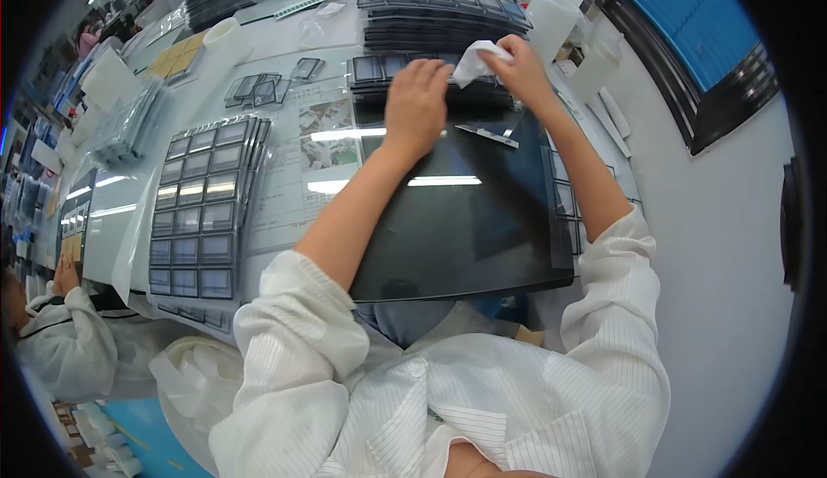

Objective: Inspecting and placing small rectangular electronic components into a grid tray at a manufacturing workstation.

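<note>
"One white cloth (473,65): position?"
"Pinched in the fingers of the right hand (523,70), at the near tray stack's (366,69) right end."
"Left hand (416,106)?"
"Over that stack's middle, fingers nearly together; whether gripping, cannot tell."

Blue blind (711,21) at upper right, white roll (228,43) leftward, blue floor (159,433) at lower left.

Cloth (479,61) seen in white. Tray (369,88) edged in black, filled with blue-grey panes (368,67). Board (457,228) coloured black, streaked with white reflections. Sleeves (297,323) striped in off-white and grey. Blind (689,13) coloured bright blue.
</note>
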`<control>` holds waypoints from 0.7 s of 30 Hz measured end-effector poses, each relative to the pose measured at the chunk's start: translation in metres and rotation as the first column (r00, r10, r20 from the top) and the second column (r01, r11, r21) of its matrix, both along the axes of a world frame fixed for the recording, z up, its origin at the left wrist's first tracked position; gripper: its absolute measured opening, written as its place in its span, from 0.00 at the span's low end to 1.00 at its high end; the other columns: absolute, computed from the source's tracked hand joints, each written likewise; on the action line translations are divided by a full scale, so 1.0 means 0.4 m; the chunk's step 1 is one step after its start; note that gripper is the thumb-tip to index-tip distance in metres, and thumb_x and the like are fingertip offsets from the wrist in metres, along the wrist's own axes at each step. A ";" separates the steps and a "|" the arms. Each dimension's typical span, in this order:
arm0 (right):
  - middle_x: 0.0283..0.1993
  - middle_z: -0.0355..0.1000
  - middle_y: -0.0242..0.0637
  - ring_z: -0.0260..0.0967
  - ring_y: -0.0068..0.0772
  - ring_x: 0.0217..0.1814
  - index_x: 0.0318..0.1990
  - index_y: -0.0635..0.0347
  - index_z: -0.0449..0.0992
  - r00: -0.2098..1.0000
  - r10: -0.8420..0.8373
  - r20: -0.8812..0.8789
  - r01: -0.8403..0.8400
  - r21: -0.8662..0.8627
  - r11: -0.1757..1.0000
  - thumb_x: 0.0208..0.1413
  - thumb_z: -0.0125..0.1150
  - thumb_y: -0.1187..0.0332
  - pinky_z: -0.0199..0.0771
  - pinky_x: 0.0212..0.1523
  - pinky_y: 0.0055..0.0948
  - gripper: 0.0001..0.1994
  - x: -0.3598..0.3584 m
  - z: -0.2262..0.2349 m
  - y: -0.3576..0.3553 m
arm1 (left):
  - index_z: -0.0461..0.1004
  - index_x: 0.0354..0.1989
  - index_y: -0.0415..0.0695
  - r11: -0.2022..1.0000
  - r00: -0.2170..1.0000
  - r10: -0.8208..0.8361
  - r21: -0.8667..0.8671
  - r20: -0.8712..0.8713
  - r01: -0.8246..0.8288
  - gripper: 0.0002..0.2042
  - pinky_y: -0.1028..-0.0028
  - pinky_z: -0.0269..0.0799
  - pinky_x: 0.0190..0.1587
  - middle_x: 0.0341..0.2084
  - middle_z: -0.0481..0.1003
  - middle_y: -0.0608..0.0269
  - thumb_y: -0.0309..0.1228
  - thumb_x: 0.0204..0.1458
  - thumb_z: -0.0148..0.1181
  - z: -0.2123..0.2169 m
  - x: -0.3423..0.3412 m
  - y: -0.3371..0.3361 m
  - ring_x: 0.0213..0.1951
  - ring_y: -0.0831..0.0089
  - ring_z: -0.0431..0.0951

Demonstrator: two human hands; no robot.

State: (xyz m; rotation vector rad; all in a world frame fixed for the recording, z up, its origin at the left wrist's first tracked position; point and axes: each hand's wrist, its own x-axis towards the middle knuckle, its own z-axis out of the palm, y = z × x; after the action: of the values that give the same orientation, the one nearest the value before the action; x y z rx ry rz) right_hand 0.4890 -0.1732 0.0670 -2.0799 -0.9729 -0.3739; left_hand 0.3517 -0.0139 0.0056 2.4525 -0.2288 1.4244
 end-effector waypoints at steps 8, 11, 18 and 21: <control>0.38 0.73 0.49 0.71 0.53 0.45 0.37 0.62 0.76 0.903 -0.017 0.429 0.184 -0.352 0.918 0.49 0.59 0.74 0.72 0.45 0.44 0.07 0.073 -0.044 0.042 | 0.67 0.58 0.45 0.985 0.988 0.112 0.144 -0.105 -0.096 0.26 0.59 0.54 0.64 0.54 0.68 0.56 0.38 0.50 0.61 -0.050 0.039 -0.035 0.59 0.57 0.63; 0.39 0.74 0.43 0.72 0.48 0.43 0.39 0.60 0.77 0.866 0.179 0.466 0.026 -0.398 0.917 0.53 0.58 0.74 0.73 0.44 0.40 0.06 0.056 -0.023 0.060 | 0.67 0.58 0.45 0.991 0.984 0.100 0.104 -0.149 -0.085 0.26 0.58 0.50 0.66 0.56 0.66 0.55 0.40 0.51 0.60 -0.058 0.037 -0.039 0.62 0.57 0.61; 0.44 0.70 0.37 0.67 0.31 0.46 0.44 0.59 0.75 0.292 0.830 -0.476 -0.397 0.729 0.557 0.61 0.55 0.66 0.69 0.48 0.30 0.09 0.061 0.108 -0.053 | 0.66 0.60 0.45 0.991 0.979 0.100 0.102 -0.177 -0.083 0.27 0.59 0.47 0.67 0.56 0.65 0.53 0.40 0.52 0.59 -0.054 0.035 -0.037 0.63 0.56 0.59; 0.47 0.68 0.43 0.67 0.31 0.47 0.43 0.62 0.73 0.220 0.856 -0.468 -0.311 0.798 0.516 0.59 0.58 0.63 0.68 0.49 0.29 0.12 0.096 0.107 -0.063 | 0.65 0.60 0.46 0.991 0.982 0.108 0.094 -0.154 -0.094 0.27 0.59 0.49 0.67 0.54 0.65 0.53 0.38 0.51 0.61 -0.059 0.041 -0.034 0.62 0.56 0.60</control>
State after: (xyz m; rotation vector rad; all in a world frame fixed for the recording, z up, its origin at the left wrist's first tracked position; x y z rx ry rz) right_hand 0.5275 -0.1986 0.1097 -0.8708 -0.8186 0.7285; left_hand 0.3682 -0.0274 -0.0181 2.6678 -0.1351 1.2732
